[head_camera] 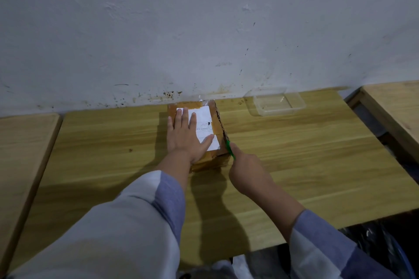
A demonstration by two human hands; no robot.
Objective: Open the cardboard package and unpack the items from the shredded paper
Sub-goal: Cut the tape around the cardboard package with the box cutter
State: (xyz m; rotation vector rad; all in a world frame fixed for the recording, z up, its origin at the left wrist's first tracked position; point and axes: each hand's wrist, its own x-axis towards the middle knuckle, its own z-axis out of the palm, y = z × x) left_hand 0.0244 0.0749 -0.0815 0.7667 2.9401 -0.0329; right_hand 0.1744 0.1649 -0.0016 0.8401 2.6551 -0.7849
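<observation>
Left hand (186,133) lies flat, fingers straight, on the white label (205,123) atop the brown taped cardboard package (199,133), which sits on the light wooden table (294,154) against the white wall (204,29). Right hand (246,171) grips a green-handled tool (229,148) at the package's right near corner. Clear plastic rectangular tray (275,102) sits further right, by the wall.

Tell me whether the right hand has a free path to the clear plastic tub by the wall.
Probably yes: bare table lies between the right hand and the tub, though it grips a green tool.
</observation>
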